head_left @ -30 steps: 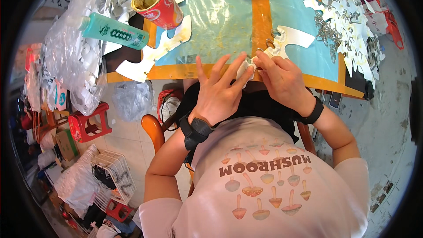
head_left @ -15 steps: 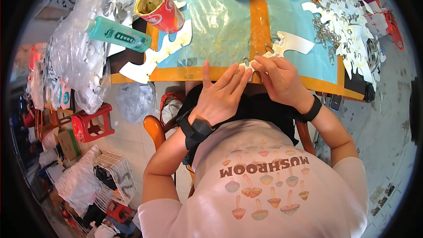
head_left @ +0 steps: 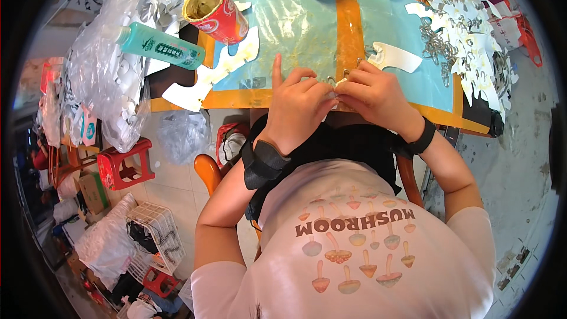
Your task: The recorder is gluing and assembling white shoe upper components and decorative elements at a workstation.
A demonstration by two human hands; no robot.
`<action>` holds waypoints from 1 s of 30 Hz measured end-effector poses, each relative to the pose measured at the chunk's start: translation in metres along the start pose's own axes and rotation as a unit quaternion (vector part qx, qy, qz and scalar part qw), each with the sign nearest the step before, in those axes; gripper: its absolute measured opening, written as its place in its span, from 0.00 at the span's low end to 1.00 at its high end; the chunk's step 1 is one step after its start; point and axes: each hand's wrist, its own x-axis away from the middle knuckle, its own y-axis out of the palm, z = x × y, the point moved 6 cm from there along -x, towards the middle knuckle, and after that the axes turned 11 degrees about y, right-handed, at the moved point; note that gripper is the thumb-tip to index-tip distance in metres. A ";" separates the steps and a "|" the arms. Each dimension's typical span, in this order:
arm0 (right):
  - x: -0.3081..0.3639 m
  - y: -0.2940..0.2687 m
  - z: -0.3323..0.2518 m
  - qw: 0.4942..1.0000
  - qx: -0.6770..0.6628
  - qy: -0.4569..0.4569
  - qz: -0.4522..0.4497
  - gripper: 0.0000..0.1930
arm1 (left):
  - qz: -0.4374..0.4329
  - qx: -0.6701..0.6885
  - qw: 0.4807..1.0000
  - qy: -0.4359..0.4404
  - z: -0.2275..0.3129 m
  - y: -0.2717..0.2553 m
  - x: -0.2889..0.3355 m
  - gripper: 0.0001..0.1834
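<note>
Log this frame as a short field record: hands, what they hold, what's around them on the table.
left hand: at the near table edge, index finger raised, other fingers pinching a small white piece
right hand: meets the left hand on the same small white piece
work surface: orange table with teal mats
ahead of right hand: white cutout with a metal ring
far left: red cup with a stick in it, teal tube
right side: pile of white cutouts and chains
wrists: black bands on both
</note>
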 end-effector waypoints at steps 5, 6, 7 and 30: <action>-0.001 0.005 0.004 0.998 0.030 0.022 0.051 0.06 | 0.012 -0.008 1.000 -0.013 0.001 0.000 0.001 0.09; -0.001 0.005 0.004 0.998 0.029 0.022 0.051 0.06 | 0.005 -0.011 1.000 -0.014 0.000 0.000 0.000 0.09; -0.001 0.006 0.008 0.998 0.011 0.047 0.047 0.06 | -0.002 -0.013 1.000 -0.014 0.000 0.000 -0.002 0.09; -0.005 0.005 -0.001 0.998 0.058 0.006 0.000 0.08 | -0.013 0.052 0.996 -0.066 -0.010 0.002 0.005 0.25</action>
